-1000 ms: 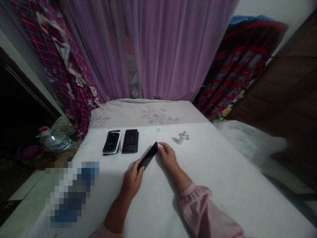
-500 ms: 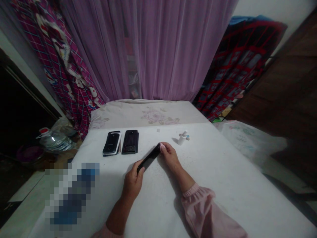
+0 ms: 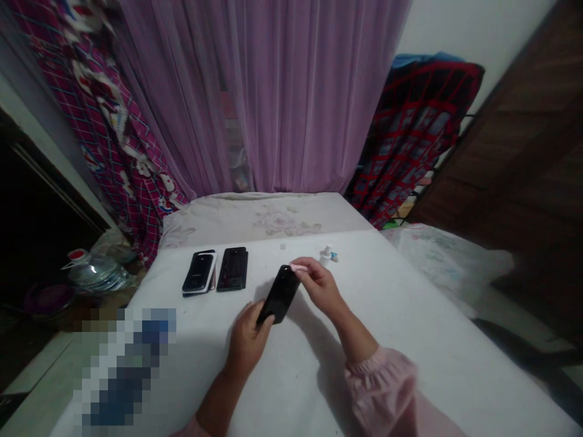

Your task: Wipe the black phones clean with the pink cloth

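Note:
A black smartphone (image 3: 281, 295) is held tilted above the white surface, its dark glossy face toward me. My left hand (image 3: 249, 337) is closed round its lower end, thumb along the near edge. Between the thumb and fingers of my right hand (image 3: 320, 285) is a small pink cloth (image 3: 298, 267), touching or very close to the phone's upper corner. Just beyond that hand stands a small white spray bottle (image 3: 325, 254), its lower part hidden. To the left lie a stack of phones (image 3: 199, 273) and a second stack of black phones (image 3: 232, 269).
A small pale square (image 3: 283, 246) lies near the fold of the white cover (image 3: 291, 400). Purple curtains (image 3: 291, 97) hang behind. On the left stands a large clear water bottle (image 3: 95, 270); a plastic bag (image 3: 437, 261) is on the right. A blurred patch (image 3: 130, 370) covers something at front left.
The phone has turned so its broad face shows more. My right hand with the pink cloth has shifted slightly right, off the phone's end to its corner. The whole view has moved a little.

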Tool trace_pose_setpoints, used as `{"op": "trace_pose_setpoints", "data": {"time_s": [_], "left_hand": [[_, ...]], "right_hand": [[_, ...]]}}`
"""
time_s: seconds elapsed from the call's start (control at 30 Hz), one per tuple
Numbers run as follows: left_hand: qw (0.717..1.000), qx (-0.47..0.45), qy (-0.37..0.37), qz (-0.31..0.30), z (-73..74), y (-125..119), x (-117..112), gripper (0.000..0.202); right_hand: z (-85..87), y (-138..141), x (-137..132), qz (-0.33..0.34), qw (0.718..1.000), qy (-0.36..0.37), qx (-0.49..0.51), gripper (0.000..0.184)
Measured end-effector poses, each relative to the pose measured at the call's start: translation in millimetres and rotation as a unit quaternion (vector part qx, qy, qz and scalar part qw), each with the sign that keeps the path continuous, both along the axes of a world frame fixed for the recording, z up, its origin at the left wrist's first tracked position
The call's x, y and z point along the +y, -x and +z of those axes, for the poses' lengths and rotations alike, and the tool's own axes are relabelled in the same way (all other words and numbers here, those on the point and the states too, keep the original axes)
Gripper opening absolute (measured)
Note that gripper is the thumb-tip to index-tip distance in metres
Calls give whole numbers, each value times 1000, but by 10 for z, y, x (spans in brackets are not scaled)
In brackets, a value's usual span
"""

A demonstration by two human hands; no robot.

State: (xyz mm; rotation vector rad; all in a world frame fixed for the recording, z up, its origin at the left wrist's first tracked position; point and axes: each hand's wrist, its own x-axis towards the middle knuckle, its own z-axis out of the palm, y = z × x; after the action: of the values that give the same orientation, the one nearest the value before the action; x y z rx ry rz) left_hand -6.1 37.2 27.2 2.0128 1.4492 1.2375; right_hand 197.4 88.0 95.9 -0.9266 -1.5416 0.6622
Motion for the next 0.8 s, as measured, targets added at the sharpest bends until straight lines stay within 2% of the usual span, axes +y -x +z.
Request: {"op": "trace_pose_setpoints", "data": {"time_s": [0.13,0.27,0.37,0.53,0.67,0.8], "left_hand": [[995,37,-87,-7,243,-58,30,28],[991,33,-132,2,577,-75,47,26],[986,62,-156,1,735,-88,82,23],[984,95,-153,-10,812,-107,118,20],[983,90,-161,-8,823,-125,92,19],[978,80,-193,16,809,-141,56,17]], "right_hand": [[313,7,-162,60,975,-146,-154,19],[387,29,-248,91,957,-188,-201,22],[387,38,-254,101,955,-182,-212,22],[350,27,-238,97,963,-170,-188,21],[186,53,-263,52,993,-83,-72,20],[-23,164,-306,7,998,-5,57,20]]}}
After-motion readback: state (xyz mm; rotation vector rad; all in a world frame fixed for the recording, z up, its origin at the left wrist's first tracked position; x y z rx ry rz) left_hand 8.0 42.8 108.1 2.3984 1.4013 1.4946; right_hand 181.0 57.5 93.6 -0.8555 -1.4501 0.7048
